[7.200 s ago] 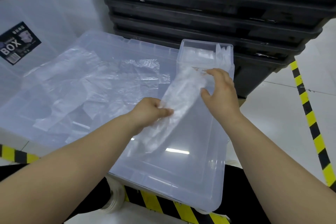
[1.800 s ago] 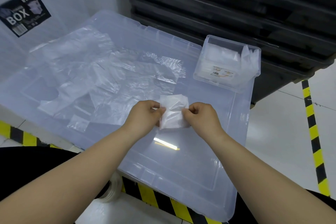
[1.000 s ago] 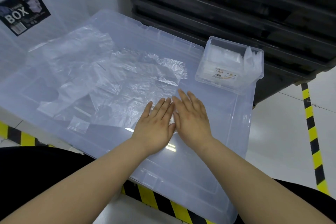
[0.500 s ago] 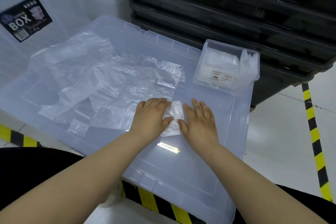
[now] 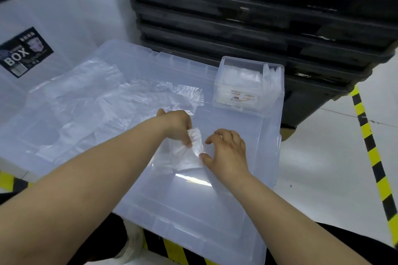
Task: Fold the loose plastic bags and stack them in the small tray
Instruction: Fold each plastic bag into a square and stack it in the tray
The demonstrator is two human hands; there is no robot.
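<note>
A small folded clear plastic bag [image 5: 191, 150] lies on the translucent lid [image 5: 215, 211] of a big storage box. My left hand [image 5: 176, 127] pinches its upper left part and lifts that edge. My right hand [image 5: 228, 150] sits just to its right, fingers curled, thumb tip touching the bag's right edge. The small clear tray [image 5: 243, 105] stands at the lid's far right corner with folded bags inside. Several loose flat bags [image 5: 103, 101] are spread over the lid's left half.
Stacked black crates [image 5: 258, 17] rise right behind the tray. A white box with a "BOX" label [image 5: 23, 51] stands at the left. Yellow-black floor tape [image 5: 372, 153] runs along the right and under the lid's near edge.
Both hands, pressed flat on the folded bag a second ago, have lifted. The left hand now pinches the bag and raises its edge; the right fingers have curled beside it.
</note>
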